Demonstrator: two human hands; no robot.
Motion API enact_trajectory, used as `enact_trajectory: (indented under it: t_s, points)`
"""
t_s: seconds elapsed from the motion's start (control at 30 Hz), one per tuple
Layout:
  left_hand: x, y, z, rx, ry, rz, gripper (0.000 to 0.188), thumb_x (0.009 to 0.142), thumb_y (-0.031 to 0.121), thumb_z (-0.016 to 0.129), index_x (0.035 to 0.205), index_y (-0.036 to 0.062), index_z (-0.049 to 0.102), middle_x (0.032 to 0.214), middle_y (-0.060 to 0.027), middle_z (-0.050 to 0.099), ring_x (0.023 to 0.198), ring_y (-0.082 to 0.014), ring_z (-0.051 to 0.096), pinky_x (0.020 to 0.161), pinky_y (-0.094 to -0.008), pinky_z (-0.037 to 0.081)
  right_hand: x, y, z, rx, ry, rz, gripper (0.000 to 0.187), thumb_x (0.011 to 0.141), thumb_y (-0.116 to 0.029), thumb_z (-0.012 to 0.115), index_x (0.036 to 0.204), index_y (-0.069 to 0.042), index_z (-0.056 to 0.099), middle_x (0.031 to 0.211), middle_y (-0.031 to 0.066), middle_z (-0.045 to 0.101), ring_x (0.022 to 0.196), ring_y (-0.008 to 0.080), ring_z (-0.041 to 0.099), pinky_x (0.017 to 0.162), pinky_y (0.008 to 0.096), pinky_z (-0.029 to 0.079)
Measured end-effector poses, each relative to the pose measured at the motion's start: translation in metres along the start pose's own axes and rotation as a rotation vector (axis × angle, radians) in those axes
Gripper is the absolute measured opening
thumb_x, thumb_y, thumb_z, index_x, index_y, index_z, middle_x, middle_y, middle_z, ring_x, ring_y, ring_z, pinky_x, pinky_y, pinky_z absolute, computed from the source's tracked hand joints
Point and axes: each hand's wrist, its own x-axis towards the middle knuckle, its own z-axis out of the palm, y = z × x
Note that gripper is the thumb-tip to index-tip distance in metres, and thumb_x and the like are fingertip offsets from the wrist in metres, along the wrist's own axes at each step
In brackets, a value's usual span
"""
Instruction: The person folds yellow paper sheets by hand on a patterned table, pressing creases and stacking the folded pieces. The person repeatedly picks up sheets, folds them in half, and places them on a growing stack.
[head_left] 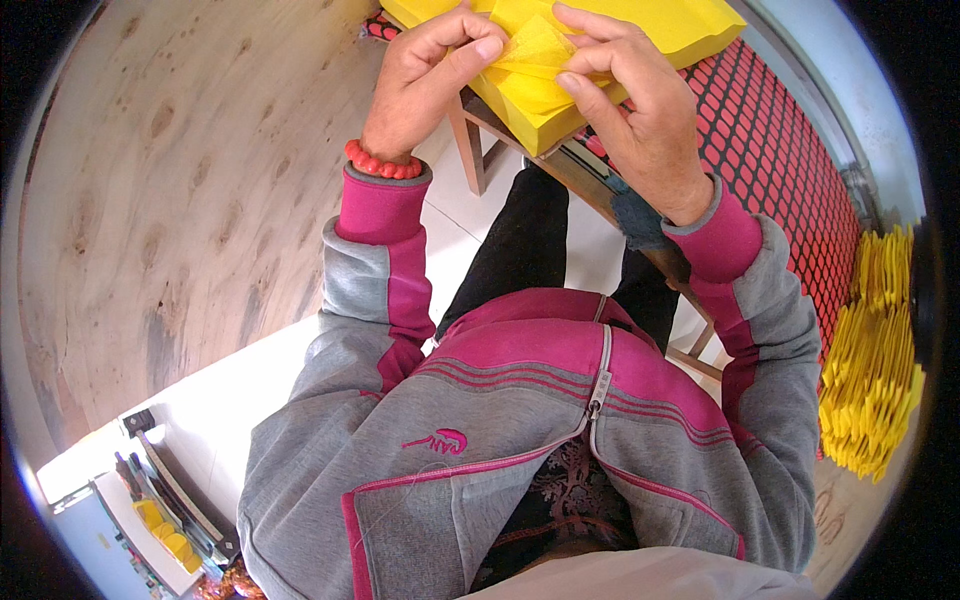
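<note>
A thin yellow sheet [540,50], partly folded, is held up at the top of the view. It looks like paper, though soft cloth is possible. My left hand [425,75] pinches its left side between thumb and curled fingers. On the opposite side, my right hand [640,95] grips the sheet with thumb and fingertips, the fingers bent. Directly beneath lies a thick stack of yellow sheets [690,25], one corner jutting toward me past the edge of its support. The folds between my fingertips are partly covered by my hands.
A red and black patterned cover [765,130] spreads over the wooden-legged table at right. Bundled yellow folded pieces [870,360] stand at the far right. A large wooden board [190,180] fills the left. At lower left sits a pale box [140,530] beside yellow items.
</note>
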Motion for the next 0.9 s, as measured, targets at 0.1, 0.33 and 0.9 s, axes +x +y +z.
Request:
enact_trajectory:
  t_s: [0.1, 0.33, 0.9]
  points:
    - [-0.001, 0.007, 0.002, -0.043, -0.033, -0.015, 0.021, 0.099, 0.020, 0.067, 0.112, 0.0048, 0.068, 0.112, 0.0015, 0.066, 0.108, -0.0117, 0.059, 0.107, -0.0299, 0.040, 0.000, 0.001, -0.001, -0.009, -0.005, -0.014, 0.014, 0.087, -0.004, 0.073, 0.095, 0.000, 0.062, 0.122, 0.0249, 0.067, 0.091, 0.0309, 0.071, 0.080, 0.0336, 0.056]
    - [0.005, 0.016, 0.019, 0.010, -0.026, 0.189, 0.014, 0.086, -0.003, 0.075, 0.097, 0.0019, 0.069, 0.093, -0.0022, 0.069, 0.088, -0.0104, 0.062, 0.081, -0.0266, 0.048, 0.000, 0.001, 0.001, -0.021, 0.001, -0.026, 0.015, 0.086, -0.005, 0.074, 0.095, -0.001, 0.062, 0.120, 0.0242, 0.068, 0.093, 0.0307, 0.071, 0.079, 0.0334, 0.056]
    - [0.015, 0.002, 0.050, -0.948, 0.206, 0.057, 0.006, 0.100, 0.008, 0.065, 0.103, 0.0080, 0.060, 0.093, 0.0049, 0.063, 0.080, -0.0037, 0.054, 0.073, -0.0194, 0.043, -0.174, -0.019, -0.031, -0.073, -0.579, 0.401, 0.021, 0.088, -0.012, 0.070, 0.107, -0.005, 0.062, 0.115, 0.0140, 0.067, 0.101, 0.0352, 0.068, 0.084, 0.0421, 0.057]
